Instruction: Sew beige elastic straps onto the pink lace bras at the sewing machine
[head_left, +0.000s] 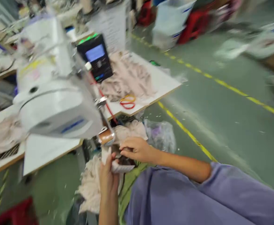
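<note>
Green workshop floor (221, 131) around a white sewing machine (59, 106)

Nearest is a purple sleeve (240, 187), with green cloth (129, 182) beside the purple garment. Just in front, the left hand (110, 172) pinches a piece of pale fabric (124, 168) between thumb and fingers, right below the machine's coppery rounded end (105, 137). Over that fabric, the right hand (138, 150) has its fingers loosely bent; blur makes it impossible to tell whether they grip anything. Left of the fabric hangs a ruffled cream bundle (91, 184), and a clear plastic bag (162, 136) lies beyond the right wrist. Farther off, the white tabletop (163, 82) bears red-and-yellow-handled scissors (127, 102), a heap of pinkish cloth (132, 76) and a black control box (96, 57) with a lit screen. Past the table, yellow tape (207, 76) crosses the floor before stacked plastic bins (171, 22).
</note>
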Tool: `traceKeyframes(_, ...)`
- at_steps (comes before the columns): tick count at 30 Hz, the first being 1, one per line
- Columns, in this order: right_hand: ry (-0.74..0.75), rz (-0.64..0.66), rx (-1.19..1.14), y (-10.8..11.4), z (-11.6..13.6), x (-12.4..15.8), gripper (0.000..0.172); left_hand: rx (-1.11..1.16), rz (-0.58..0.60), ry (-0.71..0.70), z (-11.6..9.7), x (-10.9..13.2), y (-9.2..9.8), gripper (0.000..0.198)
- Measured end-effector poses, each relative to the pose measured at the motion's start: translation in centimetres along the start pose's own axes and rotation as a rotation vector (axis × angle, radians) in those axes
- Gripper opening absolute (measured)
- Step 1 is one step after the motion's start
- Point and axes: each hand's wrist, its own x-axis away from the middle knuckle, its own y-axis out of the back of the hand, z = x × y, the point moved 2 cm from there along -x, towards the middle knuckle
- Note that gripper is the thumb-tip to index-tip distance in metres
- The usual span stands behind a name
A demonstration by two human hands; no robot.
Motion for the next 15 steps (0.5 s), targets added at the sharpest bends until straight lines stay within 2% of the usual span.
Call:
traceKeyframes(1,0.028,0.001,0.008,-0.7,0.3,0.1,0.019,0.022,-0.031,0.005,0.1,0.1,1.0,0.033)
traceKeyframes(3,0.063,0.005,0.022,-1.8,1.0,0.2,0.018,0.052,-0.047,0.006,0.5,0.0,1.7,0.036)
traceKeyframes(7,0.084,-0.021,0.053,-3.0,1.9,0.2,0.015,0.016,-0.024,-0.082,0.8,0.2,1.3,0.033)
traceKeyframes(10,0.055,-0.047,0.098,-3.2,1.5,0.1,0.013,-0.118,-0.011,-0.16,0.7,0.6,1.2,0.038)
traceKeyframes(15,0.005,-0.061,0.108,-3.0,0.9,0.1,0.01,-0.454,-0.05,-0.242,0.1,1.1,1.3,0.035)
